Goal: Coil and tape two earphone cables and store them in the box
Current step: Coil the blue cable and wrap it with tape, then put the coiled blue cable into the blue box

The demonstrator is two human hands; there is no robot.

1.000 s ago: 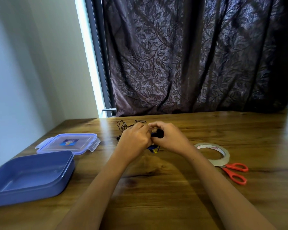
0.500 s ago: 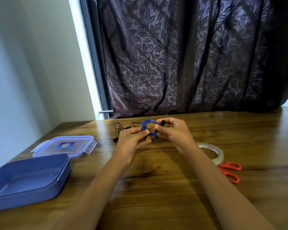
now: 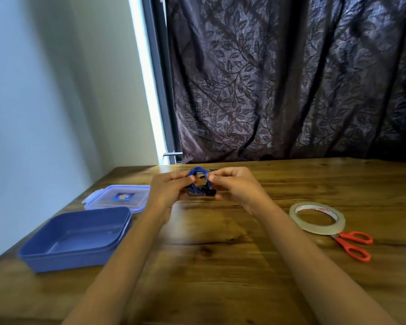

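Both hands meet in the middle of the frame, just above the far part of the wooden table (image 3: 209,254). Between them is the blue earphone cable (image 3: 195,171), wound into a small round coil and held upright so its opening faces the camera.

The left hand (image 3: 168,190) grips the coil's left side: its fingers are curled and the thumb tip presses against the loops near the top. The right hand (image 3: 236,186) pinches the right side, with fingertips bent in toward the coil. A short black piece (image 3: 209,191) juts out at the coil's lower right, just beside the right hand's lower fingers. It is too blurred to say whether it is a plug or an earbud.

Both forearms run up from the bottom edge of the frame and angle inward, so the wrists close toward each other — the left from the lower left, the right from the lower right. Neither wrist clearly rests on the wood.

The blue box (image 3: 68,259) sits open at the left of the frame, and its clear lid (image 3: 103,198) lies flat just behind it. At the right, a roll of clear tape (image 3: 314,228) lies flat, with red-handled scissors (image 3: 345,245) touching its near edge — both well apart from the hands.
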